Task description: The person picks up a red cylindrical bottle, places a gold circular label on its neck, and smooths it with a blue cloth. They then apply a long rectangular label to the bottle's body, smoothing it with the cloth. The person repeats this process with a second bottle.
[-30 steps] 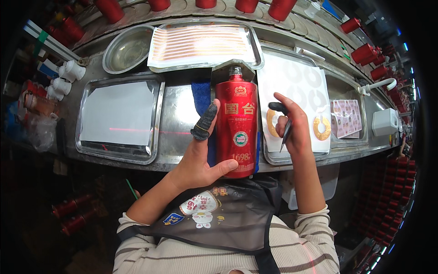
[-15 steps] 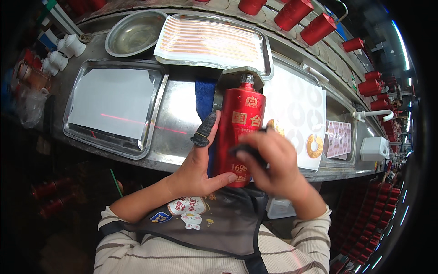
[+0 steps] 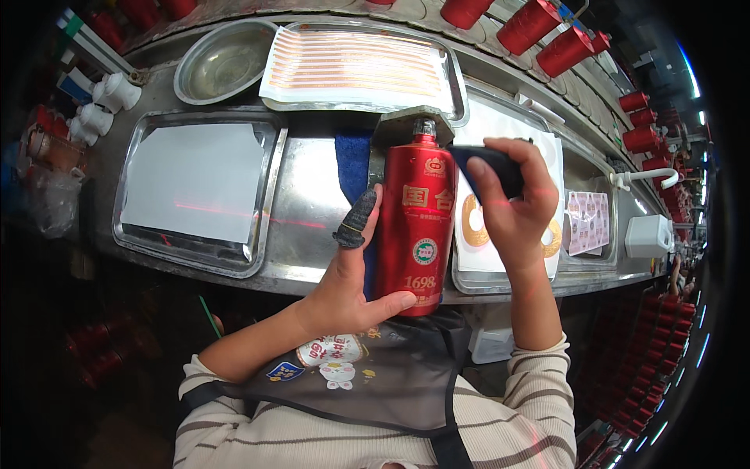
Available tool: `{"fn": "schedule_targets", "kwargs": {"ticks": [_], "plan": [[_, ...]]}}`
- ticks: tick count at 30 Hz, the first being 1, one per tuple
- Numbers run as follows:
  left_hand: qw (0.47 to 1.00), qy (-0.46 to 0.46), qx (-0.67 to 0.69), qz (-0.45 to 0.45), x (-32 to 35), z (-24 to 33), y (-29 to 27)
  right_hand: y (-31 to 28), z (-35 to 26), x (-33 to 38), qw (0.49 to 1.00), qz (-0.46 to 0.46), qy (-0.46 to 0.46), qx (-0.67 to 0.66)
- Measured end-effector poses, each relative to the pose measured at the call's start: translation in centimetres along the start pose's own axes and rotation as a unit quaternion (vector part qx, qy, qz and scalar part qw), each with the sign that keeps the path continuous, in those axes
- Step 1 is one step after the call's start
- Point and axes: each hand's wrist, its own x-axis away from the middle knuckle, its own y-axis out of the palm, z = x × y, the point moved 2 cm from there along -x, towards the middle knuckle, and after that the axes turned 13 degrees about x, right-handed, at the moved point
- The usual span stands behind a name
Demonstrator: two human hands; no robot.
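Observation:
A red bottle (image 3: 416, 215) with gold print and a round green-and-white emblem lies face up, its capped neck against a grey angular metal rest (image 3: 391, 129). My left hand (image 3: 344, 285) grips its lower left side, thumb across the front near the base. A black cover with a band wraps a finger of that hand. Right of the bottle's shoulder, my right hand (image 3: 527, 195) pinches a dark blue-black flat pad (image 3: 498, 170); its exact kind is unclear. One pad edge comes close to the bottle. Under the bottle's left side shows a blue cloth (image 3: 353, 166).
White paper lies in a steel tray (image 3: 123, 223) at left. Behind are a metal bowl (image 3: 183, 82) and a tray with a striped sticker sheet (image 3: 355, 66). Gold ring stickers (image 3: 474, 223) lie on a sheet at right. More red bottles (image 3: 527, 27) stand on a conveyor (image 3: 500, 59).
My right hand has moved up and right off the bottle's lower front with the pad, uncovering the round emblem. My left hand keeps its grip. Bottles on the conveyor have shifted right.

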Motion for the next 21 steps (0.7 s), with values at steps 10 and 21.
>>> {"fn": "schedule_targets", "kwargs": {"ticks": [10,21], "plan": [[0.997,-0.059,0.051,-0.012,-0.2,-0.6,-0.7,0.0,-1.8,0.2,0.968,-0.016,-0.237,0.076],[0.994,-0.068,0.077,0.027,1.2,0.9,-1.6,-1.2,-4.4,5.8,0.968,-0.046,-0.243,0.034]]}}
